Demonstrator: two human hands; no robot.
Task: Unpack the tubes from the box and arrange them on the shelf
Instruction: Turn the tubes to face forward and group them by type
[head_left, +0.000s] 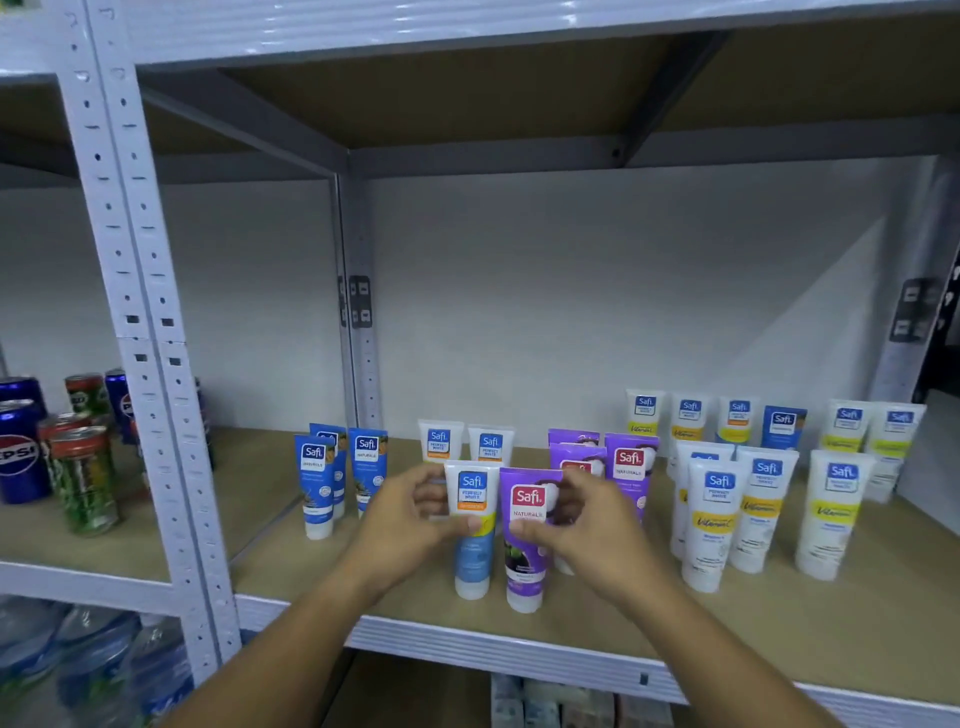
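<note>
My left hand (410, 514) pinches a white-and-blue tube (472, 540) that stands cap-down near the front of the shelf (727, 629). Right beside it, my right hand (582, 525) pinches a purple tube (527, 545), also upright on its cap. Behind them stand two white tubes (465, 441) and more purple tubes (628, 467). Three blue tubes (337, 473) stand to the left, and several white-and-yellow tubes (737, 509) to the right. The box is not in view.
A perforated white upright post (150, 332) divides this bay from the left one, which holds soda cans (57, 447). Water bottles (88, 670) sit on the shelf below left. Another shelf board hangs overhead.
</note>
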